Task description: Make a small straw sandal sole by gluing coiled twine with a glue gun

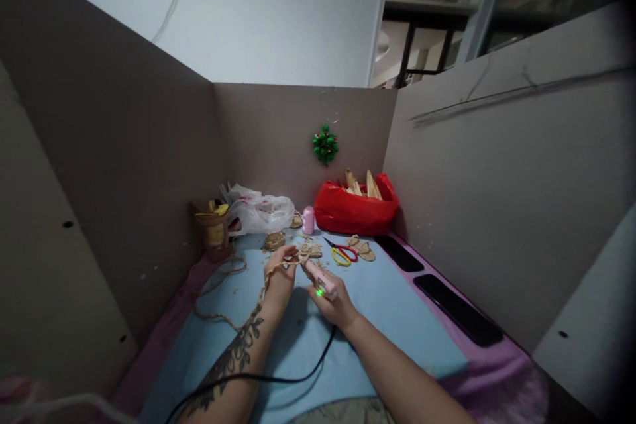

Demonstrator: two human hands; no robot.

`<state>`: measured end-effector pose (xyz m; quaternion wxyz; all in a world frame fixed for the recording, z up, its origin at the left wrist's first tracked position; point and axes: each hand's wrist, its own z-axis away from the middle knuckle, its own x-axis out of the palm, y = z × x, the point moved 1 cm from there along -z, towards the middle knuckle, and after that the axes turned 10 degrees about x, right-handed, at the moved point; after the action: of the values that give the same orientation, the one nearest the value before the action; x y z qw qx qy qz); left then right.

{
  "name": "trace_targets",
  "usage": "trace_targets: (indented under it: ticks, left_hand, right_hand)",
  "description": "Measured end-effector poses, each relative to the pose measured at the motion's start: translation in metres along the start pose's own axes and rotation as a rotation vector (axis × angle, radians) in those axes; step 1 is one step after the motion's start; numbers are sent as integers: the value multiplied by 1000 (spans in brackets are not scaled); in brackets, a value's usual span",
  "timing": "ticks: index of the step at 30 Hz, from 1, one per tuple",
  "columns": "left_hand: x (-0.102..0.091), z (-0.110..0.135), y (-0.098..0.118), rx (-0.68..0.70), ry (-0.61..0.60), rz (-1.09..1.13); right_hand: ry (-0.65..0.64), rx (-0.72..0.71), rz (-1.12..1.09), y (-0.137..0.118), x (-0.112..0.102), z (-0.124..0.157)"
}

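Note:
My right hand (334, 305) is wrapped round a pink glue gun (320, 278) with a green light, its nozzle pointing up and left toward my left hand. From the gun a black cord (278, 379) runs back across my left forearm. My left hand (281, 275) pinches a braided straw-coloured cord (263, 288), which trails over that wrist and down onto the blue cloth. At the nozzle tip, a small piece of straw-coloured work (309, 252) meets the cord; its exact shape is hard to make out.
Scissors (341, 254) with red and yellow handles lie beyond my hands, beside flat woven pieces (362, 248). Farther back stand a coiled round piece (274, 240), a pink bottle (308, 220), a red bag (355, 212) and a white plastic bag (263, 212). Two black phones (457, 310) lie at right.

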<state>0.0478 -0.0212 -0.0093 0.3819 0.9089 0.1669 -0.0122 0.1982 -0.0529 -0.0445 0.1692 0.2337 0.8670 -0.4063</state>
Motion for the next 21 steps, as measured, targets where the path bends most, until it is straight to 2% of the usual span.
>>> trace_targets:
  ticks: [6, 13, 18, 21]
  left_hand:
    - [2, 1, -6, 23, 16, -3]
    - [0, 1, -5, 57, -2, -66]
    - [1, 1, -4, 46, -7, -63]
    - [1, 1, -5, 5, -14, -26]
  right_hand:
    - [-10, 13, -15, -3, -1, -1]
    - [7, 20, -78, 6, 3, 2]
    - [-9, 62, -103, 6, 4, 3]
    - [-8, 40, -103, 4, 3, 3]
